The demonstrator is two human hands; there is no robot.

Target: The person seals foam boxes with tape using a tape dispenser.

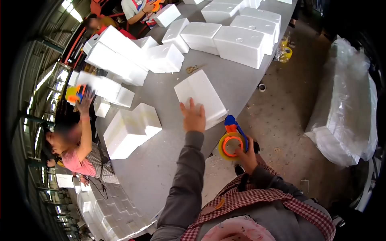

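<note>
A white foam box (203, 90) lies at an angle on the grey table (167, 90), close to its right edge. My left hand (194, 116) rests on the near part of this box with its fingers spread. By the box's near right corner, my right hand (248, 157) grips a blue and orange tape dispenser (230, 124) fitted with a yellowish tape roll (222, 149). The dispenser's blue head is right beside that corner; whether it touches cannot be made out. Left of my left hand stands a notched white foam piece (128, 128).
Several white foam boxes (239, 44) line the far table. A small brass-coloured object (193, 69) lies behind my box. At left, a co-worker (82, 154) raises another tape dispenser (76, 94). Others work farther back. A plastic-wrapped white stack (341, 108) stands on the right.
</note>
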